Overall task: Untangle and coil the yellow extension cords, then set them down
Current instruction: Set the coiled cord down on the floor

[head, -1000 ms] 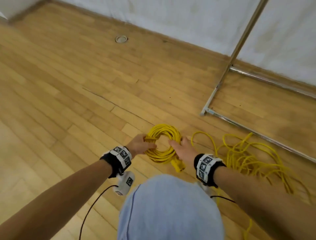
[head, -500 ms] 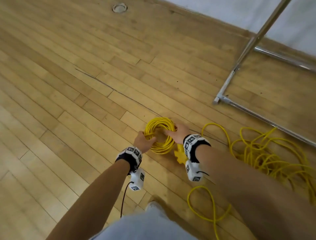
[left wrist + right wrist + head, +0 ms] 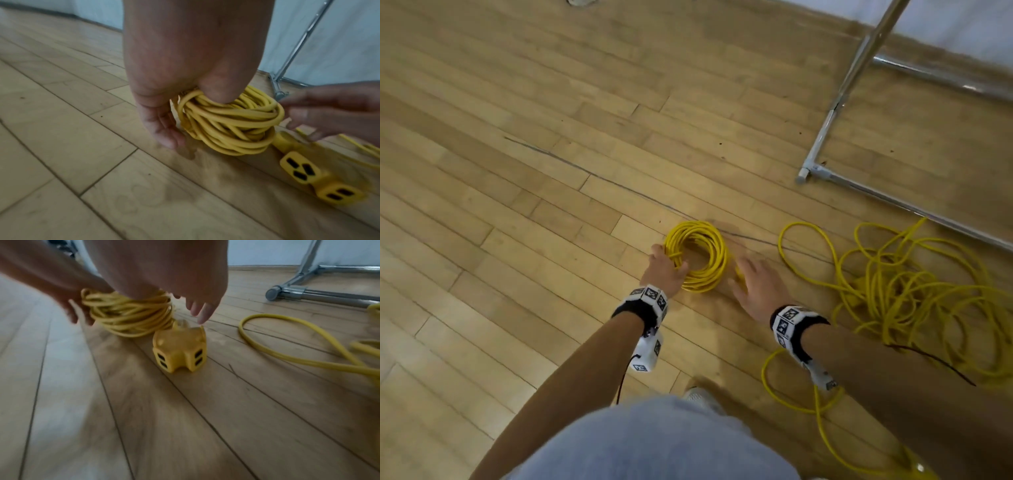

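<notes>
Left hand (image 3: 666,269) grips flat coiled cord (image 3: 698,260); right hand (image 3: 756,287) spread beside

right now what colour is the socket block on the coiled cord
Yellow with dark slots: the socket block on the coiled cord shows best in the right wrist view.
</notes>
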